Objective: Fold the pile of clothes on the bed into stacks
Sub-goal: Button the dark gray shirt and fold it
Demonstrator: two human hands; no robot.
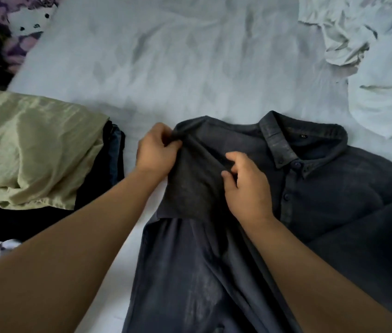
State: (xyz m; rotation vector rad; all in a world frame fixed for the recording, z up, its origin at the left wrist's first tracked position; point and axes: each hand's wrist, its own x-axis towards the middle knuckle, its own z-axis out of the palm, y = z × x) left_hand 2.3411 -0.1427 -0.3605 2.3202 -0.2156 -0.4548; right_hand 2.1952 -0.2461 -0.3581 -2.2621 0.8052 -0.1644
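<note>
My left hand [156, 150] and right hand [245, 186] both pinch the folded sleeve of the dark button-down shirt [322, 193] on the bed [166, 68].

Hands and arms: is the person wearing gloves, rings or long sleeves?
No. The left hand and right hand are bare, with no gloves or rings showing. Both forearms are bare too; no sleeve, watch or bracelet shows anywhere in view.

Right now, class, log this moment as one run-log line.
step: folding dark shirt | left hand: pinches sleeve | right hand: grips sleeve | stack: beside shirt, on bed
</note>
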